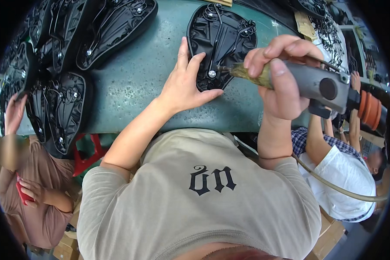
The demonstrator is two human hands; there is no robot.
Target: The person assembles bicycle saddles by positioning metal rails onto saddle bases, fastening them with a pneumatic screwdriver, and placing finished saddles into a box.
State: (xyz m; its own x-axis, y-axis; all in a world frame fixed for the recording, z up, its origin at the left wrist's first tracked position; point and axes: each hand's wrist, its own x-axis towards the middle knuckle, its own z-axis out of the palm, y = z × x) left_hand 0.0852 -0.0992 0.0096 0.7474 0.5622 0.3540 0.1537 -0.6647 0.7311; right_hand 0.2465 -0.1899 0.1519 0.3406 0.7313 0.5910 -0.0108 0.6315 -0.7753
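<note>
We look down over our own chest in a beige shirt at a green desk (138, 82). Our left hand (187, 84) lies flat with the fingers spread, pressing on the near left edge of a black saddle (223, 41) that rests upside down on the desk, its wire rails and bolts facing up. The thumb points right along the saddle's near rim, and the fingertips reach up along its left side.

Our right hand (281, 82) is wrapped tight around a grey power driver (307, 82), fingers over the top and thumb across the near side. The tool lies nearly level, and its tip points left from this hand and meets a silver bolt (212, 73) on the saddle's underside, just right of our left thumb. We think the tip touches the bolt, though the view is too small to be sure. An orange fitting (368, 108) sits at the tool's back end, right of the hand, and a tan hose (333, 186) runs below our right forearm.

Well to the left of our left hand, more black saddles (60, 108) are piled on the desk. A person in a brown shirt (34, 203) sits beyond them, and a person in a white shirt (346, 173) sits below and right of our right hand.
</note>
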